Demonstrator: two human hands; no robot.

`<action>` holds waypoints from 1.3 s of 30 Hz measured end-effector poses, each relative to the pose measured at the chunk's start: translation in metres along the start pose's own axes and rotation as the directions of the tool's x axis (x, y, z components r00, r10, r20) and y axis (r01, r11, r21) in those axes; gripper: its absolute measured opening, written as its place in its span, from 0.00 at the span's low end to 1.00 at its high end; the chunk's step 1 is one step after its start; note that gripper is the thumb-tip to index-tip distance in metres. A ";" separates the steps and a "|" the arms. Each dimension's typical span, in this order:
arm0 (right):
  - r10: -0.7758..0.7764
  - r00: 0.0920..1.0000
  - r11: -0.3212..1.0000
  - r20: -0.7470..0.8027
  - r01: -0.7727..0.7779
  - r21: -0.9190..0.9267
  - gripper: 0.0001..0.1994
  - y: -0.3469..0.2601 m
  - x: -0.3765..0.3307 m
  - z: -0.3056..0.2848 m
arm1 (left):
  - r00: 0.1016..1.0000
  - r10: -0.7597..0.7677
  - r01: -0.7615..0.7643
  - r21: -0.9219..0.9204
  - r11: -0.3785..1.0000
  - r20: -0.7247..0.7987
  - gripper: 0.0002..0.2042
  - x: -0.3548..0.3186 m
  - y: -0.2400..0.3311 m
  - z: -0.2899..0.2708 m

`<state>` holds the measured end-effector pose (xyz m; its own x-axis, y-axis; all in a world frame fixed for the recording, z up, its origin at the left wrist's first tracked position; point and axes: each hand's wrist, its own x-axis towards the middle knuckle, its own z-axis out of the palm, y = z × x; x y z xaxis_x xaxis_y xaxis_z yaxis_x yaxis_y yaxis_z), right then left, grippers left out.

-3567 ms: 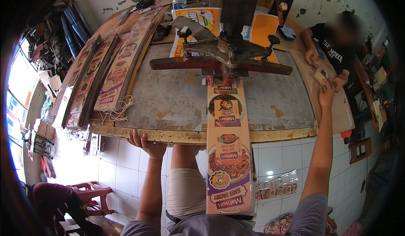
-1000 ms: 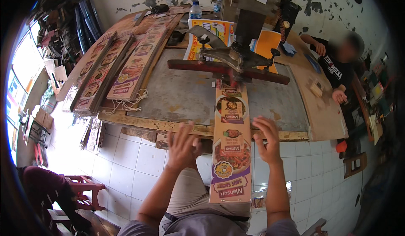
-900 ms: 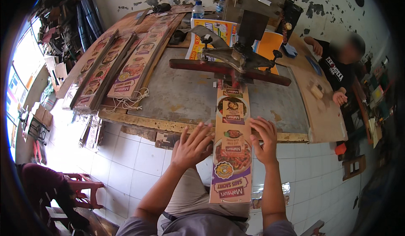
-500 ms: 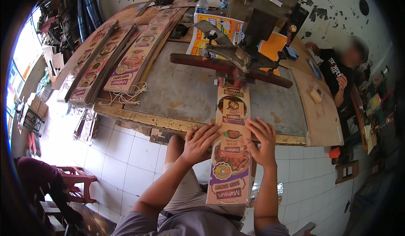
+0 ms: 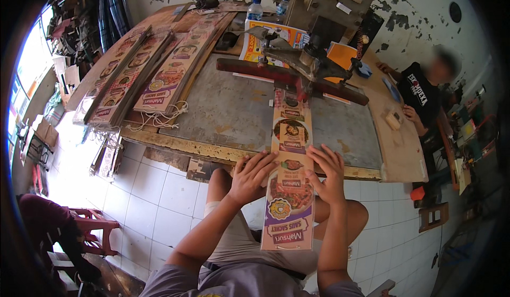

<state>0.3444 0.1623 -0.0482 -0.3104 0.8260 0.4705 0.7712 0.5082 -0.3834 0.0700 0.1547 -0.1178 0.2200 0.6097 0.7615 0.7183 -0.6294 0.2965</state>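
A long printed cardboard strip (image 5: 289,191), tan with food pictures and purple bands, runs from under the press toward my lap. Its near end hangs past the table edge, and a thin cord shows there. My left hand (image 5: 253,176) lies along the strip's left edge, fingertips against it. On the opposite edge, my right hand (image 5: 328,174) holds it with thumb and fingers on the side. The far end of the strip lies below the red bar (image 5: 255,71) of the metal press (image 5: 305,63); where it stops is hidden.
Stacks of similar strips (image 5: 175,76) with white cords (image 5: 164,117) lie at the left of the table. Bottles (image 5: 255,10) and bright printed sheets (image 5: 287,34) stand behind the press. A small wooden block (image 5: 393,120) and a seated person (image 5: 419,92) are at right.
My hands stay on the strip's edges. My right knee has come into view beside my right forearm. The person at right has lowered a hand. The view has shifted slightly.
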 end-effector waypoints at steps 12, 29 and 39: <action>0.076 0.996 0.995 0.042 -0.073 -0.062 0.26 -0.005 0.001 0.000 | 0.996 0.037 -0.041 0.051 0.998 0.083 0.33 -0.004 -0.001 -0.009; 0.064 0.992 0.983 0.109 -0.044 -0.175 0.27 0.030 0.054 0.013 | 0.994 0.046 -0.058 0.119 0.991 0.100 0.35 -0.011 0.004 -0.010; 0.073 0.994 0.993 0.077 -0.066 -0.096 0.26 0.038 0.061 0.022 | 0.996 0.027 -0.040 0.144 0.989 0.085 0.30 -0.009 0.009 -0.007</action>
<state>0.3424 0.2369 -0.0512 -0.2947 0.8772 0.3790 0.8396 0.4271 -0.3356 0.0697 0.1407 -0.1180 0.2950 0.6310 0.7175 0.7964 -0.5773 0.1802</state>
